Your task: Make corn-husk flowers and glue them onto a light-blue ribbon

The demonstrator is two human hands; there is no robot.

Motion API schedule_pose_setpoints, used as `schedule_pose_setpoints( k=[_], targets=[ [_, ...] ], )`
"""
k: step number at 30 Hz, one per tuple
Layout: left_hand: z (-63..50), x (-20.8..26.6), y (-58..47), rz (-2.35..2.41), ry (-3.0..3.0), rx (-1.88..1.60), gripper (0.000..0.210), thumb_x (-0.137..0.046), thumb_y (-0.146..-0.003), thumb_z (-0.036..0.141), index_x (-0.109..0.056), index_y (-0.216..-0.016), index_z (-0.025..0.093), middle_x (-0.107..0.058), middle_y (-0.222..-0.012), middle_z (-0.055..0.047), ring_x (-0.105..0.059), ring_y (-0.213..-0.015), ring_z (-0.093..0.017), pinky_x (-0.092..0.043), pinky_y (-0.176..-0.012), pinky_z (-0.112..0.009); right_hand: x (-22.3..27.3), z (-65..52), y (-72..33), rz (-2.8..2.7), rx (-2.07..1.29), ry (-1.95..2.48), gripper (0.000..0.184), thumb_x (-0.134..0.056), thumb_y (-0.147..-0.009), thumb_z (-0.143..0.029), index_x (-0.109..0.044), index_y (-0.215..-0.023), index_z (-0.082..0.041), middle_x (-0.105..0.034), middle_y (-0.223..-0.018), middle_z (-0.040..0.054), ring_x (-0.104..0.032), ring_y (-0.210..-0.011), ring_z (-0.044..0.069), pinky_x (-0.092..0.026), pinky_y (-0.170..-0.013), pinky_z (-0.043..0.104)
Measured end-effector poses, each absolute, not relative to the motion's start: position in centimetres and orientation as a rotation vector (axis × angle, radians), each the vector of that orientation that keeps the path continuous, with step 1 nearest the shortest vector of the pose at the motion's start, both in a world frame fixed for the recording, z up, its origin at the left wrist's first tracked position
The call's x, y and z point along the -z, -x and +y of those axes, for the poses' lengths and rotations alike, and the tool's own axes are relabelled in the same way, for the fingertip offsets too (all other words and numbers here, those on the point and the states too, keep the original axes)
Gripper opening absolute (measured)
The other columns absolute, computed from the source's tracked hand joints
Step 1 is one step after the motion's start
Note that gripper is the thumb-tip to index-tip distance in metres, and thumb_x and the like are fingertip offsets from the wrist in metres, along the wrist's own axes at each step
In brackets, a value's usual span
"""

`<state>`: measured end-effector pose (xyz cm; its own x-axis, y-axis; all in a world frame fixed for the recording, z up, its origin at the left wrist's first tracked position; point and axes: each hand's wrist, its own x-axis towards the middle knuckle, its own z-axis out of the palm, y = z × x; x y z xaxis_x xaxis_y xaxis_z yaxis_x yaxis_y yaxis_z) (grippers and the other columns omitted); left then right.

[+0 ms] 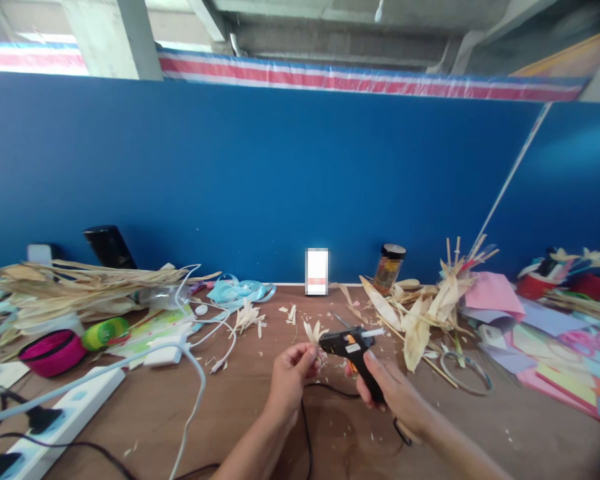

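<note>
My right hand (380, 387) is wrapped round the handle of a black hot glue gun (351, 345), with a pale glue stick (374, 332) poking out of its back end. The gun's nozzle points left, close to a small flower of pale dried husk petals (314, 332). Pinched between the thumb and fingers of my left hand (296, 367) is the base of that husk flower. Whether the nozzle touches the flower I cannot tell. A black cord (307, 427) runs over the table below both hands.
Loose husk pieces (247, 317) and shavings lie on the brown table (250, 407). A white power strip (87, 417) and cables are at left. Dried husks (420, 327), a dark-lidded jar (390, 267) and coloured paper (495, 297) sit at right. A blue partition (280, 173) stands behind.
</note>
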<state>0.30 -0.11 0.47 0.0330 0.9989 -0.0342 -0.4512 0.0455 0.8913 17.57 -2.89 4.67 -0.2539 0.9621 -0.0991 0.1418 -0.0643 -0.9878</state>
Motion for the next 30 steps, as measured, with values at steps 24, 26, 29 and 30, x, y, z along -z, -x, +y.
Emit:
schedule_pose_setpoints(
  k=[24, 26, 29, 30],
  targets=[
    [-0.25, -0.56, -0.42, 0.888, -0.818, -1.322, 0.021, -0.067, -0.068, 0.032, -0.064, -0.071, 0.012, -0.059, -0.062, -0.001, -0.048, -0.053, -0.007, -0.039, -0.053, -0.018, -5.1, -3.03, -17.93, -1.609, -1.337, 1.231, 0.05, -0.026, -0.088, -0.051, -0.057, -0.076, -0.014, -0.051, -0.049, -0.0026, -0.044, -0.048, 0.01, -0.03, -0.051, 0.022],
    [-0.27, -0.57, -0.42, 0.892, -0.811, -1.315, 0.021, -0.067, -0.067, 0.032, -0.064, -0.071, 0.011, -0.058, -0.061, -0.001, -0.048, -0.052, -0.007, -0.039, -0.053, -0.018, -5.08, -2.97, -17.98, -1.614, -1.341, 1.23, 0.05, -0.026, -0.088, -0.052, -0.056, -0.075, -0.014, -0.051, -0.049, -0.0026, -0.044, -0.048, 0.01, -0.031, -0.051, 0.022],
    [-0.25, -0.53, -0.4, 0.893, -0.808, -1.321, 0.021, -0.067, -0.067, 0.032, -0.064, -0.069, 0.012, -0.057, -0.059, 0.0, -0.048, -0.051, -0.007, -0.039, -0.052, -0.018, -4.99, -2.88, -18.0, -1.626, -1.324, 1.243, 0.05, -0.027, -0.087, -0.053, -0.056, -0.075, -0.014, -0.052, -0.05, -0.002, -0.046, -0.049, 0.011, -0.031, -0.051, 0.022],
    [-0.23, -0.5, -0.39, 0.891, -0.807, -1.325, 0.021, -0.067, -0.067, 0.032, -0.064, -0.07, 0.012, -0.058, -0.06, -0.001, -0.048, -0.052, -0.007, -0.039, -0.052, -0.018, -4.95, -2.86, -18.0, -1.63, -1.311, 1.251, 0.05, -0.027, -0.087, -0.053, -0.055, -0.075, -0.014, -0.052, -0.05, -0.0019, -0.046, -0.049, 0.011, -0.032, -0.051, 0.022]
  ],
)
